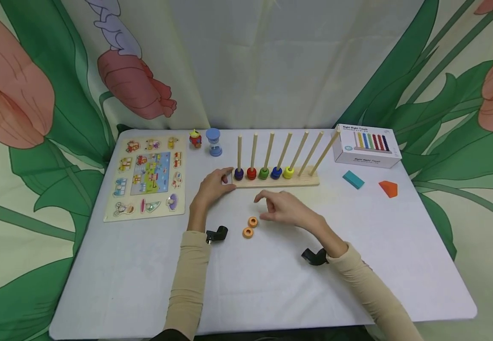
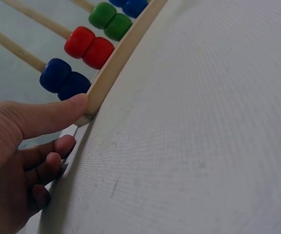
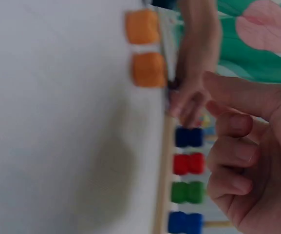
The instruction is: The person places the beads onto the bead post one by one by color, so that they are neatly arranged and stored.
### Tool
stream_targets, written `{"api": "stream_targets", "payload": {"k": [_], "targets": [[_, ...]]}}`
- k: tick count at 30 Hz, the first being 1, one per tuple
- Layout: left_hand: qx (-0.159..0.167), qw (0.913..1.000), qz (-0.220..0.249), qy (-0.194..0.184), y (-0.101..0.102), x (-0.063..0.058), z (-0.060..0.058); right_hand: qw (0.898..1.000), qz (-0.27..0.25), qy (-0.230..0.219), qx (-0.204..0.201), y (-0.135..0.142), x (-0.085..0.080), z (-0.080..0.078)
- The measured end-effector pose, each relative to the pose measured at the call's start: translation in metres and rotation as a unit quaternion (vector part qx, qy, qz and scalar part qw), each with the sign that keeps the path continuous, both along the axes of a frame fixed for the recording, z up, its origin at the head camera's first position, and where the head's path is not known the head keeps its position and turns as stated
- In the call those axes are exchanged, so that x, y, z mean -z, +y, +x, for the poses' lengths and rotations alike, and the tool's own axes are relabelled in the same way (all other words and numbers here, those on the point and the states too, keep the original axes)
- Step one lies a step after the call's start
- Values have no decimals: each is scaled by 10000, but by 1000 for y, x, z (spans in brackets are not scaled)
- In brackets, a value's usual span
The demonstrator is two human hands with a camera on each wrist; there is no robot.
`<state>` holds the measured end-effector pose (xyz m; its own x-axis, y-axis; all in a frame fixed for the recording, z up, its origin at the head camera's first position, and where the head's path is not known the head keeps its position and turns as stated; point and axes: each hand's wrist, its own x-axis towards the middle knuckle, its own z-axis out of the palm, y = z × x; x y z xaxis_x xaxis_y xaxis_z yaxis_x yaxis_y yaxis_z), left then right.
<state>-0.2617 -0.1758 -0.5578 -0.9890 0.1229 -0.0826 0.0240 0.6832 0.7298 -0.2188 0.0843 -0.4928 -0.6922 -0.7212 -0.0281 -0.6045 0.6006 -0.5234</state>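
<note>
A wooden peg stand [image 1: 276, 182] with a row of upright rods stands at mid-table. Dark blue [image 1: 238, 174], red [image 1: 251, 173], green [image 1: 264, 173], blue [image 1: 276, 173] and yellow beads [image 1: 288, 172] sit low on its rods; the two rightmost rods are bare. My left hand [image 1: 213, 187] grips the stand's left end, its thumb [image 2: 57, 117] on the front corner. Two orange beads [image 1: 252, 221] [image 3: 149, 69] lie on the table before the stand. Just right of them my right hand [image 1: 288, 208] hovers with loosely bent fingers [image 3: 235, 151], holding nothing.
A wooden picture puzzle board [image 1: 144, 208] lies at the left. Behind it stand a small red figure [image 1: 195, 139] and a blue sand timer [image 1: 214, 142]. At the back right is a white box [image 1: 365, 146], with a teal block [image 1: 353, 179] and an orange block [image 1: 389, 188] in front.
</note>
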Motion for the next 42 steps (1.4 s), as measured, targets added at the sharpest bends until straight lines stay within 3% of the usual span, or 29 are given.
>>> {"api": "stream_targets", "payload": {"k": [2, 5, 13, 17, 20, 23, 26, 29, 31, 35, 39, 42], "targets": [[12, 10000, -36, 16, 1, -1, 0, 9987, 314, -209, -350, -3, 14, 4], [-4, 10000, -43, 49, 1, -1, 0, 9973, 389, -288, -548, -7, 30, 9], [7, 10000, -29, -26, 0, -2, 1, 9987, 385, -71, -336, -10, 42, 16], [-5, 10000, -41, -31, 0, -1, 1, 9993, 199, 213, 227, -3, 23, 10], [-7, 10000, -23, -25, 0, -1, 1, 9926, -190, 898, 796, 11, -8, 0], [0, 10000, 2, -10, 0, -1, 1, 9708, -735, 1798, 1404, 28, -44, -12], [26, 10000, 24, -12, 0, -1, 1, 9375, -1167, 2506, 2113, 47, -77, -23], [19, 10000, 46, -11, -1, 0, 2, 9116, -1324, 2650, 2851, 61, -98, -34], [20, 10000, 50, 6, -2, 1, 2, 9017, -1265, 2522, 3277, 68, -106, -41], [36, 10000, 37, 81, -3, 2, 1, 9031, -1017, 2082, 3616, 75, -111, -50], [34, 10000, 19, 73, -1, 1, 0, 9118, -906, 1849, 3552, 76, -108, -55], [10, 10000, 9, 47, -1, 0, 0, 9117, -940, 1890, 3524, 75, -105, -58]]}}
